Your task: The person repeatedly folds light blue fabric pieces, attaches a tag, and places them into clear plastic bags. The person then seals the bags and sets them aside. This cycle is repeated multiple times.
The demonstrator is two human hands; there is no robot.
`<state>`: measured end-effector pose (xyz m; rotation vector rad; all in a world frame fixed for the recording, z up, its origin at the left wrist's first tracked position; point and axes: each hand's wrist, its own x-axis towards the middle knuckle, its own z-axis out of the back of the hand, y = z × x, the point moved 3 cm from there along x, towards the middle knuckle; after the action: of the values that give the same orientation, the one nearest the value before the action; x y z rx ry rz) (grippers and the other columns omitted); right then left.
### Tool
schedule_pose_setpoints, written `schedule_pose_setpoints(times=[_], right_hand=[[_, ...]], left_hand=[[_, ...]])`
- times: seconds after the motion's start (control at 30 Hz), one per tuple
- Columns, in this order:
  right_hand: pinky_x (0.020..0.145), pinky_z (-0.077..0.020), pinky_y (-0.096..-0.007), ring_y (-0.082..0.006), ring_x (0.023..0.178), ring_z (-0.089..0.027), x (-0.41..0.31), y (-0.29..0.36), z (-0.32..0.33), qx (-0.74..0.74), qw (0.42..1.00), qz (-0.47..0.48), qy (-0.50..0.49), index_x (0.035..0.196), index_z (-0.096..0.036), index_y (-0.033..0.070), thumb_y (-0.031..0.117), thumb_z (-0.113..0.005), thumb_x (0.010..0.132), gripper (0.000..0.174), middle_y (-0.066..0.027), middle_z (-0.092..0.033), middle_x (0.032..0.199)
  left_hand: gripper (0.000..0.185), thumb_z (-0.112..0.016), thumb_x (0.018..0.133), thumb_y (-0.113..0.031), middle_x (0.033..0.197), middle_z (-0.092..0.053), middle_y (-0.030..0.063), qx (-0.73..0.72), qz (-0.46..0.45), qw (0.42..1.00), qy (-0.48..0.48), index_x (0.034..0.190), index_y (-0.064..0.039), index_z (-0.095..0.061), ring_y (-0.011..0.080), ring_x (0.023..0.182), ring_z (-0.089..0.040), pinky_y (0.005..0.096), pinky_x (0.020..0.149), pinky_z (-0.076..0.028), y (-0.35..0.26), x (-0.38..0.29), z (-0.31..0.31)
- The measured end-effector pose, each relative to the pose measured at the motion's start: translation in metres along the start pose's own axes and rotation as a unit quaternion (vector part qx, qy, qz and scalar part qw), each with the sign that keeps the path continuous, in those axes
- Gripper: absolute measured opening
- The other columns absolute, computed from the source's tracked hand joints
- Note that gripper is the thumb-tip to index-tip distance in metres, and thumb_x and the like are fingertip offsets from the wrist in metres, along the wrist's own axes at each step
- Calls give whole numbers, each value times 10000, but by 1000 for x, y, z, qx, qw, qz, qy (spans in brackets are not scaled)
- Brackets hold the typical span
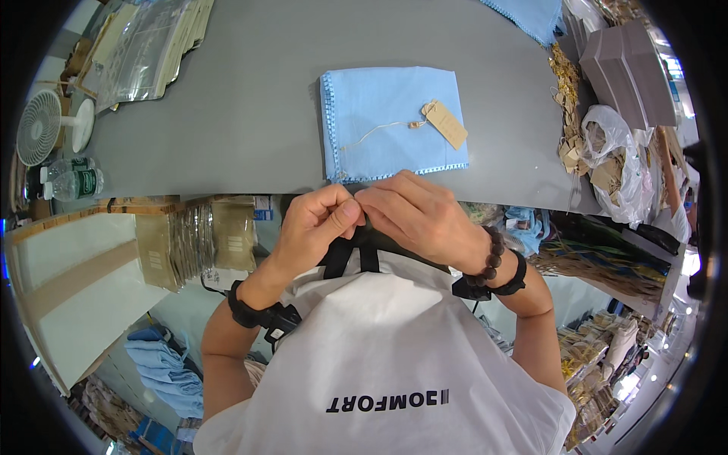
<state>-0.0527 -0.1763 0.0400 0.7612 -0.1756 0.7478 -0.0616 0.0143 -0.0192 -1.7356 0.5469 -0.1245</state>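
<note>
A folded light-blue cloth with a looped lace edging lies on the grey table in front of me. On it rests a brown cardboard hang tag, tied to a thin cord with a small bead-like piece. Just below the cloth's near edge, at the table's rim, my left hand and my right hand meet at the fingertips. Thumb and fingers of both are pinched together. Whatever may be between them is too small or too covered to make out.
Clear plastic packets, a white fan and water bottles stand at the left. Bunched tags, a plastic bag, grey card stacks and another blue cloth are at the right. An open carton sits below left.
</note>
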Motion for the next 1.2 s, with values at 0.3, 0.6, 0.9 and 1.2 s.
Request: schedule_pose_setpoints(times=[0.3, 0.6, 0.9, 1.2], right_hand=[[730, -573, -424, -339, 884, -676, 22, -43, -17, 74, 996, -52, 16, 1068, -676, 5, 0, -720, 911, 163, -143, -667, 973], [743, -584, -409, -319, 882, -690, 29, -34, -15, 97, 995, -21, 20, 1054, -686, 16, 27, -755, 909, 161, -116, -685, 985], [686, -589, -351, -248, 813, -702, 23, -28, -22, 27, 999, 16, -27, 1073, -743, 50, 22, -803, 864, 220, -64, -712, 956], [751, -582, -416, -324, 887, -686, 22, -52, -24, 60, 997, -36, 37, 1052, -680, 7, 16, -723, 906, 153, -115, -681, 979]], left_hand=[[143, -828, 893, -106, 926, -701, 80, 408, -248, 870, -124, 1011, -48, -771, 209, 768, -660, 340, 676, -532, -20, 24, 25], [145, -774, 976, -130, 864, -636, 21, 216, -137, 964, -77, 939, -13, -696, 95, 721, -539, 265, 648, -452, -17, 24, 32], [183, -752, 1008, -171, 808, -608, 16, 200, -106, 969, -103, 936, -23, -673, 81, 684, -482, 256, 621, -415, -14, 19, 26], [121, -812, 886, -75, 947, -685, 68, 410, -234, 876, -103, 979, -29, -749, 250, 833, -653, 372, 738, -532, -24, 27, 26]])
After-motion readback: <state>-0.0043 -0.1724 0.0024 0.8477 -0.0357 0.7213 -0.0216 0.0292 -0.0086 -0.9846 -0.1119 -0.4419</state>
